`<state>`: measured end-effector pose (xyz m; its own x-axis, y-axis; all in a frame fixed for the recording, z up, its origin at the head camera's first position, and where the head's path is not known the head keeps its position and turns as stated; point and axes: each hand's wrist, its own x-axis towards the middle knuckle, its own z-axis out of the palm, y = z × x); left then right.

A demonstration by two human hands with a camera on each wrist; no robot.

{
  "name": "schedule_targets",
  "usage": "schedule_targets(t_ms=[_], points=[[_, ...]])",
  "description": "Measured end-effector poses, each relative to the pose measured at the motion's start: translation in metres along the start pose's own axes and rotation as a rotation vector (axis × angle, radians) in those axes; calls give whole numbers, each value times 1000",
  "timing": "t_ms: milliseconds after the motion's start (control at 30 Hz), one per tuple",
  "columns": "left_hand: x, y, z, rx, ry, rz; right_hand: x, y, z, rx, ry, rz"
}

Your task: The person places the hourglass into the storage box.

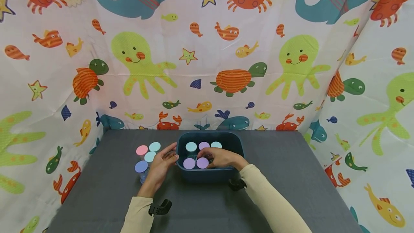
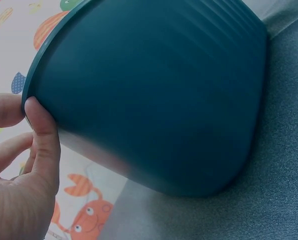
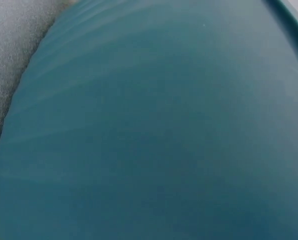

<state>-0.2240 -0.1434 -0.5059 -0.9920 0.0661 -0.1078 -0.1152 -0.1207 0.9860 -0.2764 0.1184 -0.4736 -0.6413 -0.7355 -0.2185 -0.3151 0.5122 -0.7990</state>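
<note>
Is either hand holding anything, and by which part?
The left hand pinches the blue bin by its left rim; the right hand holds a purple-topped container around its top.

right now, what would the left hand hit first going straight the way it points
The left hand would likely meet the dark teal plastic bin first, at its left side; hand and bin look in contact there, though depth is hard to judge.
</note>
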Motion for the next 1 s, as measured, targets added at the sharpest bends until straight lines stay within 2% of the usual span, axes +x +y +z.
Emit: schedule_targets(t_ms=[200, 667, 1000], points=[[-2, -1, 0, 4, -6, 0, -11, 2, -1, 36, 96, -6], [-1, 1, 0, 5, -3, 0, -46, -10, -9, 30, 474, -20], [-2, 0, 0, 6, -3, -1, -74, -10, -13, 67, 824, -13]])
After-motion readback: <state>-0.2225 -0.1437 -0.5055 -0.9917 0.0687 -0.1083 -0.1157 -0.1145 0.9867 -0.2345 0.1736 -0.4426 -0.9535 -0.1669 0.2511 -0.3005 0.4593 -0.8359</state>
